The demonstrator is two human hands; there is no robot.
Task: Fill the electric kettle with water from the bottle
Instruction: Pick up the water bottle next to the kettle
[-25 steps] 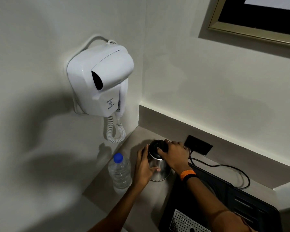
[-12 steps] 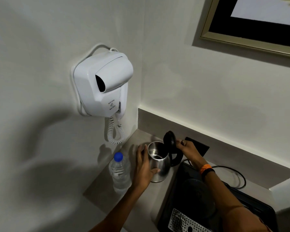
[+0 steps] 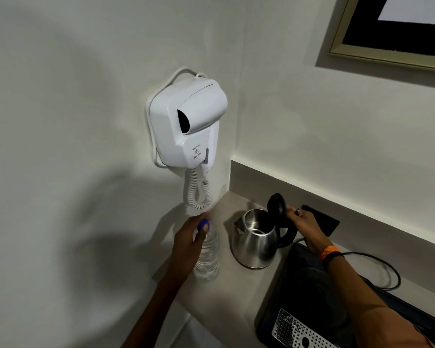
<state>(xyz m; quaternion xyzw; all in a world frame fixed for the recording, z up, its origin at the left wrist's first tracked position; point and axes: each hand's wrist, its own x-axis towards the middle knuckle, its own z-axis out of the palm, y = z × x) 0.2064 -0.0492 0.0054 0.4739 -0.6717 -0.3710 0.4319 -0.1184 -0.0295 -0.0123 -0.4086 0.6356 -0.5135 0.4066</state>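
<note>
We stand at a grey counter (image 3: 239,292) set in a corner of white walls. Our left hand (image 3: 186,241) is wrapped around the neck of the water bottle (image 3: 207,257), fingers curled close together, with the blue cap (image 3: 203,225) showing between thumb and fingers. The bottle stands upright on the counter at the near left, against the left wall, and the cap is on.

Just to the right of the bottle, apart from it, the steel electric kettle (image 3: 255,241) sits on the counter with its mouth uncovered. Its black lid (image 3: 276,205) is tipped up and back on the far right side of the rim. Our right hand (image 3: 303,223) rests behind the lid, fingers together against its back and the top of the black handle; an orange wristband (image 3: 330,251) circles that wrist.

A black tray (image 3: 296,310) lies at the near right, touching the kettle's handle side, and a black cord (image 3: 377,270) loops beyond it. A white wall-hung hair dryer (image 3: 189,126) hangs above the bottle, its coiled cable dangling close over our left hand.
</note>
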